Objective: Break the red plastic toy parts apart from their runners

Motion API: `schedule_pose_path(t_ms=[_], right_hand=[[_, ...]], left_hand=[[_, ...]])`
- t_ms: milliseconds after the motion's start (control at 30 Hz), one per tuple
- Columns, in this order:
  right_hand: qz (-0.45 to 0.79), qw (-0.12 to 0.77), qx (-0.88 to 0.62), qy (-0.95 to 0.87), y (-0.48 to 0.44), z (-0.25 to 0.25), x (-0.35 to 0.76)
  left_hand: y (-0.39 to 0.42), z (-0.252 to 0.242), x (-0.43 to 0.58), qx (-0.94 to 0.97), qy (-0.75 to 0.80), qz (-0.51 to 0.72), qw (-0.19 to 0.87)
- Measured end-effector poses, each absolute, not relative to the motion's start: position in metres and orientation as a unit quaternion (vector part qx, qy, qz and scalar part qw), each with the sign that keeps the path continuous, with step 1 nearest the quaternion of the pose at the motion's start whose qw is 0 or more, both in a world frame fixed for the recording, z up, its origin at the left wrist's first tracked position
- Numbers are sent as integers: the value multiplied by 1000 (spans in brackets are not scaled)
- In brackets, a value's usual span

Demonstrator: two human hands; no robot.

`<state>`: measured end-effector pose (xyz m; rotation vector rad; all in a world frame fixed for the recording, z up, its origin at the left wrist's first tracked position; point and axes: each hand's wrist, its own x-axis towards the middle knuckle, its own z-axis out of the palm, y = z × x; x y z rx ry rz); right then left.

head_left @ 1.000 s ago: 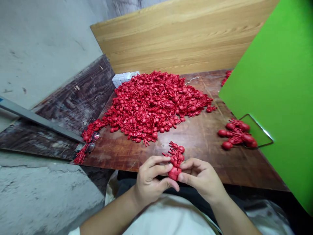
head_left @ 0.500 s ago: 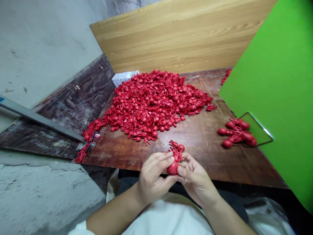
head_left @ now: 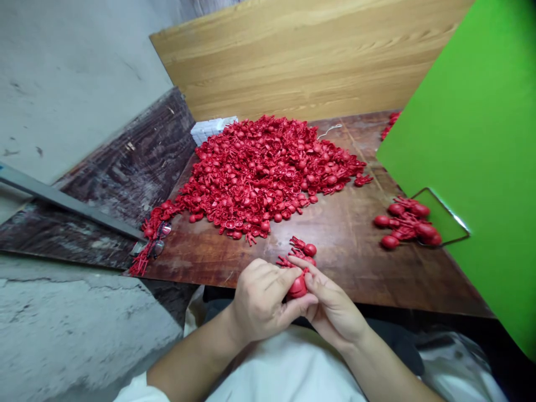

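Close to the table's front edge, both hands are closed around one small red plastic figure (head_left: 298, 287) with a round head. My left hand (head_left: 266, 298) grips it from the left, its thumb beneath the head. From the right, my right hand (head_left: 335, 307) presses it with the thumb, fingers reaching over the top. The figure's body is mostly hidden by the fingers. Just beyond the hands, a couple more red figures (head_left: 309, 249) lie on the brown table (head_left: 343, 234). A large heap of red plastic parts (head_left: 259, 173) spreads farther back.
Several assembled-looking red figures (head_left: 408, 223) lie at the right beside a metal wire loop (head_left: 450, 209) and a green panel (head_left: 473, 139). At the left edge are eyeglasses (head_left: 159, 245) among red pieces. A white box (head_left: 211, 129) stands behind the heap, before a wooden board (head_left: 301, 61).
My right fingers have moved up and over the figure, and my left hand has closed further around it. More red pieces show just beyond the hands. The view has shifted slightly.
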<state>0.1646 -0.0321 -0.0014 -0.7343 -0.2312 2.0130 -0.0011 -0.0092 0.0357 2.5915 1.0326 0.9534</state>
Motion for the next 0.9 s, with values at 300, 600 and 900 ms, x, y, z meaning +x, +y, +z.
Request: schedule_pose_path(t_ms=[300,600,900], right_hand=[[815,498,-295,-46,-34,-7,159],[814,516,-266,3,-37,-6,150],[824,501,-263,18,-39,-6,149]], left_hand=[[-13,27,5,862,391,306,102],[-13,24,9,808,347,412,239],[-11,26,9,834,346,398,160]])
